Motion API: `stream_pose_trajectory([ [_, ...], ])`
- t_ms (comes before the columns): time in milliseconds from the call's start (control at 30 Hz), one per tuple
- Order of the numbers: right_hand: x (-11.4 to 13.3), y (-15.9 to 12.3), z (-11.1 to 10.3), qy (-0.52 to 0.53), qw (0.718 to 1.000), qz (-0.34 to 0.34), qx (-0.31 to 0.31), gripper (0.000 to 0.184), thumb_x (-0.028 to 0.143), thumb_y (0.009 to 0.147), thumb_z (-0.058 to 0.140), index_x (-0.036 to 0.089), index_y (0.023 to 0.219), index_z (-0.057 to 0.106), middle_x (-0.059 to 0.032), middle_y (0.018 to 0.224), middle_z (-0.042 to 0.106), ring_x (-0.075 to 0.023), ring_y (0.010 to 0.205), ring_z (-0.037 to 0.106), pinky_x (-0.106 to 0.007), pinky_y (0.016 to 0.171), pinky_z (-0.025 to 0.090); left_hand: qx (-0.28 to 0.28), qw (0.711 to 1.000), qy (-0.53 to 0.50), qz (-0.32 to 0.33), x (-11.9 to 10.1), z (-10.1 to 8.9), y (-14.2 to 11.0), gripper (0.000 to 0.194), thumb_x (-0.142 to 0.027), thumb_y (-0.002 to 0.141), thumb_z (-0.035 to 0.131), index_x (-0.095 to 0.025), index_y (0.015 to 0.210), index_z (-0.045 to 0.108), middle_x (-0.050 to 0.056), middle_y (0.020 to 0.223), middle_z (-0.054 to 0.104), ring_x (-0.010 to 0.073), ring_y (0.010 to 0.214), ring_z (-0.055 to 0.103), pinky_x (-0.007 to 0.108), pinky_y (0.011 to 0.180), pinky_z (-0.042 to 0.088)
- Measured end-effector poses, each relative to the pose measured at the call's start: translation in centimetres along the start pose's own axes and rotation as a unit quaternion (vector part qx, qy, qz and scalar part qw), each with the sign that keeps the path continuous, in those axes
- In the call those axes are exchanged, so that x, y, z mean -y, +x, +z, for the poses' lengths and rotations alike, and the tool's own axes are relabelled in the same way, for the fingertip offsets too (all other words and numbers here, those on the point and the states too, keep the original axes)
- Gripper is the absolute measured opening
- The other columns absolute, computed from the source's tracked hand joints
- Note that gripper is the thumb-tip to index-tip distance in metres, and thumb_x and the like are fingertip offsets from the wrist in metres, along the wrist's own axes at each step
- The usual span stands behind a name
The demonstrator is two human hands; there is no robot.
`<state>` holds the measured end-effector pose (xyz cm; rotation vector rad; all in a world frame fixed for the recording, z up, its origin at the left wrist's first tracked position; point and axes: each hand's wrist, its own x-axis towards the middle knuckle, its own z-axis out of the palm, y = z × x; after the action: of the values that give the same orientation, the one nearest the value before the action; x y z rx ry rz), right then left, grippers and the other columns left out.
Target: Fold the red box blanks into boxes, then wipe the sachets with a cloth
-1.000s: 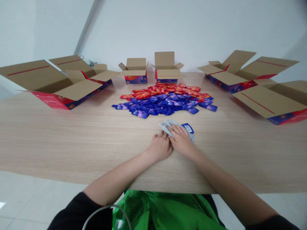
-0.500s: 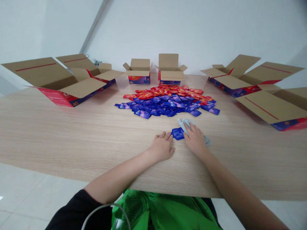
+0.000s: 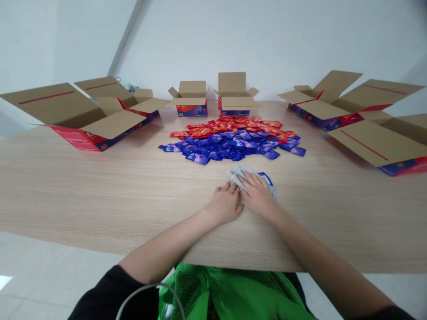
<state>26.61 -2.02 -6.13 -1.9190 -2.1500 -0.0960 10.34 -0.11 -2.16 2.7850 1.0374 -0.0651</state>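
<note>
A light grey cloth lies bunched under my right hand, which holds it down with the fingers stretched over it. Beneath the cloth is a blue sachet; only its far right part shows. My left hand rests flat on the table, fingers extended, its fingertips beside the cloth's left edge. Whether those fingertips touch the sachet is hidden. Beyond both hands spreads a heap of sachets, blue ones in front and red ones behind.
Open cardboard boxes stand around the heap: two at the back, one of them a small box, two at the left including a larger box, and several at the right, among them a near box. The wooden table ends close to my body.
My right hand has slid left with the cloth, over the blue sachet, toward my left hand. The sachet's left part is now covered and its far right part shows. My left hand stays put.
</note>
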Motion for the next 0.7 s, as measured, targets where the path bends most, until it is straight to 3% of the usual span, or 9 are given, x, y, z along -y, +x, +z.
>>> stream_pose_trajectory([
  [100,-1.7,-0.4,-0.1,-0.032,0.998,0.043,-0.017,0.049,0.028,0.096,0.036,0.02,0.142,0.05,-0.0091,0.151,0.043,-0.0252,0.138,0.038,-0.045,0.114,0.025,0.01,1.0,-0.001,-0.002,0.1,0.1,0.0,0.064,-0.043,0.093,0.044,-0.01,0.147,0.038,0.014,0.157,0.032,0.0351,0.141,0.034,0.052,0.108,0.038],
  [367,-5.3,-0.6,-0.1,-0.053,0.986,0.153,-0.03,0.05,0.033,0.098,0.032,0.018,0.142,0.049,-0.0114,0.148,0.047,-0.0262,0.133,0.044,-0.044,0.108,0.034,0.027,1.0,-0.002,-0.005,0.1,0.0,0.2,0.066,-0.044,0.093,0.044,-0.01,0.149,0.036,0.012,0.159,0.029,0.0346,0.143,0.031,0.052,0.109,0.036],
  [533,-4.3,-0.1,0.0,-0.055,0.988,0.144,-0.032,0.049,0.03,0.097,0.033,0.018,0.141,0.05,-0.0133,0.148,0.046,-0.0268,0.134,0.042,-0.043,0.108,0.033,0.02,1.0,-0.001,-0.006,0.0,0.1,0.1,0.065,-0.042,0.093,0.044,-0.008,0.148,0.037,0.013,0.158,0.03,0.0351,0.142,0.032,0.051,0.11,0.036],
  [700,-1.1,0.3,0.2,-0.035,0.998,0.05,-0.026,0.048,0.026,0.095,0.037,0.021,0.141,0.052,-0.0115,0.15,0.044,-0.0262,0.137,0.039,-0.046,0.113,0.024,0.009,1.0,0.003,-0.002,-0.2,0.0,0.0,0.063,-0.042,0.093,0.044,-0.007,0.146,0.041,0.016,0.156,0.034,0.0357,0.141,0.034,0.051,0.108,0.038],
])
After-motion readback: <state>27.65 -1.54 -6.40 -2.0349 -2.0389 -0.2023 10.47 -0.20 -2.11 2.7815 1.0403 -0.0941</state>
